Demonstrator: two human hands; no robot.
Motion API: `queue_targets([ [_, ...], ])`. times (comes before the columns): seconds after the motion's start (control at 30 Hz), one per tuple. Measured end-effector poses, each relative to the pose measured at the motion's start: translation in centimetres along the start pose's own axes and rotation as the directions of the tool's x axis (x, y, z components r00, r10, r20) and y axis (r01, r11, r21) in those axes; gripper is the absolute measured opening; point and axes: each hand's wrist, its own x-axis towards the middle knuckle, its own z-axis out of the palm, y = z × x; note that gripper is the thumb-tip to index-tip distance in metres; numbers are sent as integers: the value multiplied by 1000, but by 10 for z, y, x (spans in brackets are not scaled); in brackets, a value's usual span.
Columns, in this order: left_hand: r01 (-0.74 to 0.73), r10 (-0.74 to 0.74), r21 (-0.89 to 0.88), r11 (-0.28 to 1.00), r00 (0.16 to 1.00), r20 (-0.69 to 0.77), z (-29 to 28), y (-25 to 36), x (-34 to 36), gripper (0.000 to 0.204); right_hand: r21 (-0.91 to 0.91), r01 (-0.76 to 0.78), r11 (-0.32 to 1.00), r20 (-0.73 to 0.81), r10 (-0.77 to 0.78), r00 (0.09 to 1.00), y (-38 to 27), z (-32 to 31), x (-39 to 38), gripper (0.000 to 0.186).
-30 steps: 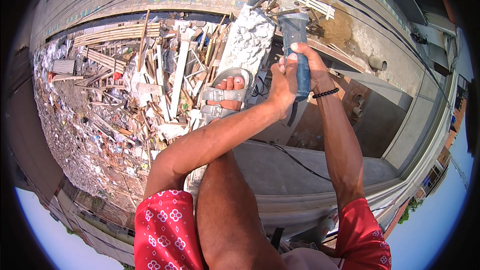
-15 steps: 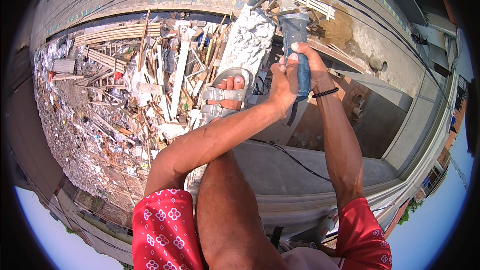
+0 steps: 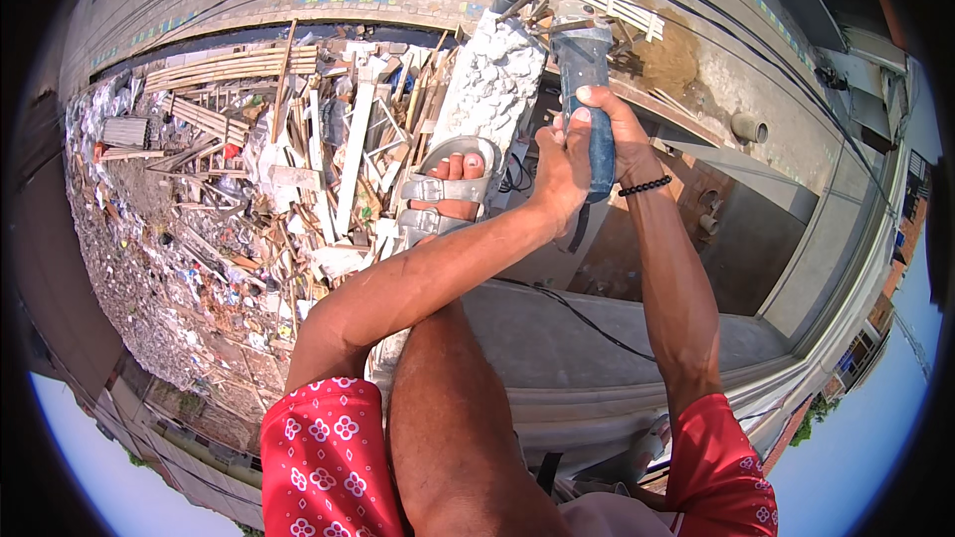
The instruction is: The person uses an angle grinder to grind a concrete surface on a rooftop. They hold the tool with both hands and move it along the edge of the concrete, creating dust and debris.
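grip: both hands grasp one item. left hand [image 3: 563, 167] and right hand [image 3: 627, 136] wrap the blue-grey power tool [image 3: 583, 65] from opposite sides, equally near, the right thumb slightly farther along the body. the tool's long axis runs near to far, its head beyond the fingers and leaning slightly left. a dark cord [image 3: 580, 228] hangs at its near end. just left lies the rough white wall top [image 3: 489, 80]; contact cannot be confirmed. a sandalled foot [image 3: 448, 189] rests nearer; scrap timber [image 3: 355, 154] lies farther left.

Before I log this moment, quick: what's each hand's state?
Left hand: closed, holding the blue-grey tool.
Right hand: closed, holding the same tool.
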Motion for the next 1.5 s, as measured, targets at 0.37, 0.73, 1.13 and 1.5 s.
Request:
queue_targets([
  [0.37,42,-43,24,999,998,44,-2,13,-8,86,2,-12,1000,0,12,1000,-1,1,-1,29],
  [0.73,53,-54,25,998,997,62,-2,11,-6,82,-9,5,1000,-9,-5,1000,0,1,0,30],
  [1.13,72,-74,35,997,995,62,-3,12,-6,79,-13,-14,1000,-13,13,1000,-1,3,-2,32],
  [1.5,67,-67,-11,998,995,68,-2,14,-8,74,-7,-19,1000,-31,19,999,-1,6,-3,32],
])
